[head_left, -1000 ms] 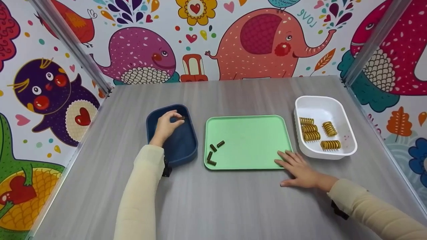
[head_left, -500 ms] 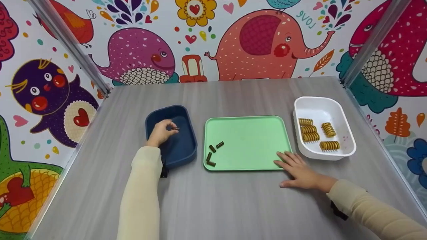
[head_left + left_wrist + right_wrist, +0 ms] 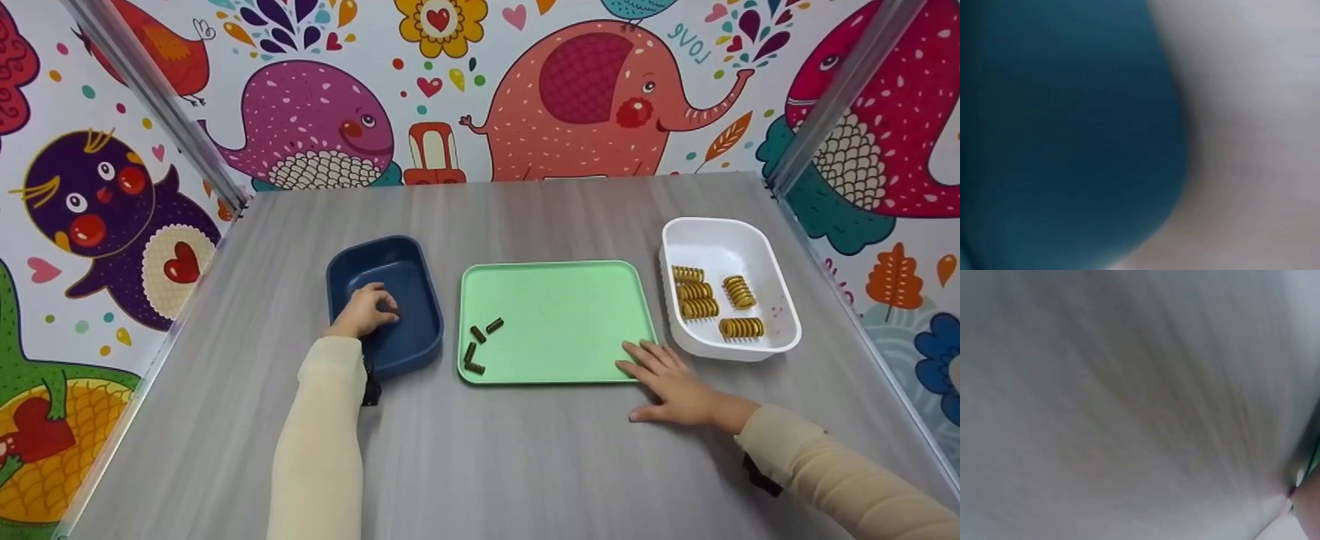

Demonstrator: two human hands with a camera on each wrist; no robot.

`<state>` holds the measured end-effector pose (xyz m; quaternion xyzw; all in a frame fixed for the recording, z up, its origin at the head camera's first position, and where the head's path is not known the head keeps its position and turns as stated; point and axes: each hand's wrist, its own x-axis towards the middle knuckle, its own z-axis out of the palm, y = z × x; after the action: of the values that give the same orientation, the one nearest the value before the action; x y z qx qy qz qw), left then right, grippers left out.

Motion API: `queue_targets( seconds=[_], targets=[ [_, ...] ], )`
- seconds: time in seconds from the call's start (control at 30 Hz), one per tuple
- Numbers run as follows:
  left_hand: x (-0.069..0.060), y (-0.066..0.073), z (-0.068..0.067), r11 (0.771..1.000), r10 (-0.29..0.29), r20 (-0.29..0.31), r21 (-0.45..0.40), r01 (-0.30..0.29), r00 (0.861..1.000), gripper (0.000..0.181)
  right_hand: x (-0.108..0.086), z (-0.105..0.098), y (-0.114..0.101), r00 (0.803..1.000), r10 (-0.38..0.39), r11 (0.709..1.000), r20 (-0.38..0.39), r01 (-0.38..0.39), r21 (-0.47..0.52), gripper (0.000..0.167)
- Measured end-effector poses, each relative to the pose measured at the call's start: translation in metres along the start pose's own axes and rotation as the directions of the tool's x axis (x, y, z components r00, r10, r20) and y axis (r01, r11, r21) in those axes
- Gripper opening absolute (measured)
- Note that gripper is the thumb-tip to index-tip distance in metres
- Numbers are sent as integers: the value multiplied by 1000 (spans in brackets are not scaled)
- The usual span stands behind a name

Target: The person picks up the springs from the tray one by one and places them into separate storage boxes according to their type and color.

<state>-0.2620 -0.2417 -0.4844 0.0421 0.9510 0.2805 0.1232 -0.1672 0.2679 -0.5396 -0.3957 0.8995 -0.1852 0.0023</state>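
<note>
Four dark springs (image 3: 494, 325), five gold springs (image 3: 699, 308)

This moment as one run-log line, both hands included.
left hand: curled over blue bin, grip unclear | right hand: spread at green tray, near right corner | four dark springs: tray's left | gold springs: white bin

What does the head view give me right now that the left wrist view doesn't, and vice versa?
Only the head view: the left hand, right hand, green tray with four dark springs, white bin with five gold springs, and patterned wall.
Only the left wrist view: a blurred close-up of the blue bin; no additional object is discernible.
Both: the blue bin and gray tabletop.
</note>
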Motion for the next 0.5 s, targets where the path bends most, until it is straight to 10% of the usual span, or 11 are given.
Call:
queue_targets(
  seconds=[0.5],
  targets=[
    [-3, -5, 9, 1000, 3, 20, 20, -3, 1000, 10, -2, 2, 1, 1000, -11, 1000, -16, 11, -3, 78]
  ],
)
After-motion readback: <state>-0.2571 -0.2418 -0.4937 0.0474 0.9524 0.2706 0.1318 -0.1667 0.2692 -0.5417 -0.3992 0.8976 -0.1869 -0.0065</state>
